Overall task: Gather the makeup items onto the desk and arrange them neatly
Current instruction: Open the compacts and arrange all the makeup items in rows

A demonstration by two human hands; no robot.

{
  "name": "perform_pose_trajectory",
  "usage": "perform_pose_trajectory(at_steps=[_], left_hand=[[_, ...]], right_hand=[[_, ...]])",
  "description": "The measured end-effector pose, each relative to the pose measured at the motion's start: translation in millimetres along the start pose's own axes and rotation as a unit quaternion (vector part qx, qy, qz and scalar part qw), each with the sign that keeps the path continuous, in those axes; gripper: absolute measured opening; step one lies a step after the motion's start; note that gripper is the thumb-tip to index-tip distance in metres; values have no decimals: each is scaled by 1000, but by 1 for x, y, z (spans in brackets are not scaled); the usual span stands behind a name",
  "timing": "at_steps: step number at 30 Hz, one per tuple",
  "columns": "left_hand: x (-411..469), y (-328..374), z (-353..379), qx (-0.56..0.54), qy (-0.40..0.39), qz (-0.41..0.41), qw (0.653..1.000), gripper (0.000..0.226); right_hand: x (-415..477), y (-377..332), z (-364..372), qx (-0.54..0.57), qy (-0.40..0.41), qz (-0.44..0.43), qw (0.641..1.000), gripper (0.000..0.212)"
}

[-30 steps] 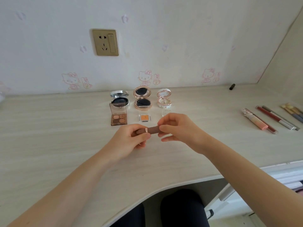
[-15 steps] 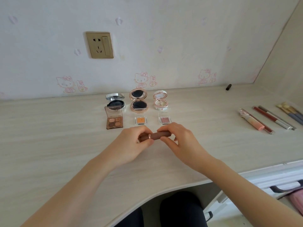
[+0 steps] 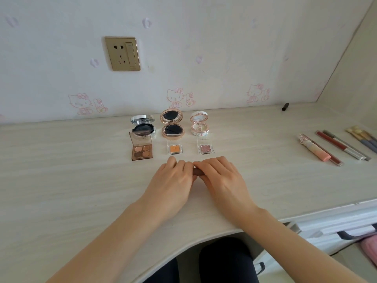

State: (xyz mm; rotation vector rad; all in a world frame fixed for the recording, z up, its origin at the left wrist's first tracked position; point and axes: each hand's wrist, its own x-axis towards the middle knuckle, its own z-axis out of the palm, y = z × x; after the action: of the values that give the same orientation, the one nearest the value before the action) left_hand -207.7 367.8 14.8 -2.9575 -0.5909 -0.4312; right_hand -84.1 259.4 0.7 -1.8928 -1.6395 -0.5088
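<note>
A brown lipstick tube (image 3: 197, 172) lies across the desk (image 3: 61, 170), mostly hidden under my fingers. My left hand (image 3: 172, 178) and my right hand (image 3: 221, 178) both lie over it, fingers curled round its two ends. Just beyond them stand a brown four-pan eyeshadow palette (image 3: 141, 148), an orange single eyeshadow (image 3: 174, 149) and a pink single eyeshadow (image 3: 205, 149). Behind those, open, are a silver cushion compact (image 3: 143, 126), a rose-gold compact (image 3: 172, 126) and a white-pink compact (image 3: 200, 125).
At the right lie a peach tube (image 3: 314, 150), red lip glosses (image 3: 338, 147) and several brushes (image 3: 362, 137). A small black cap (image 3: 285, 106) lies by the back wall. A wall socket (image 3: 122, 53) is above. An open drawer (image 3: 346, 233) sits at lower right.
Both hands have lowered the lipstick from mid-air down onto the desk in front of the single eyeshadows, and now cover most of it.
</note>
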Motion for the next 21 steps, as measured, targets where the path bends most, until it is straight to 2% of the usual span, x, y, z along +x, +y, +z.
perform_pose_trajectory(at_steps=[8,15,21], left_hand=[[1,-8,4,-44,-12,9,999,33],[0,-12,-2,-110,56,13,992,31],[-2,-22,0,-155,57,-18,986,50]], right_hand=[[-2,0,-2,4,-1,-23,1000,17],[-4,-1,-2,37,-1,-9,999,23],[-2,3,-7,100,22,75,992,36]])
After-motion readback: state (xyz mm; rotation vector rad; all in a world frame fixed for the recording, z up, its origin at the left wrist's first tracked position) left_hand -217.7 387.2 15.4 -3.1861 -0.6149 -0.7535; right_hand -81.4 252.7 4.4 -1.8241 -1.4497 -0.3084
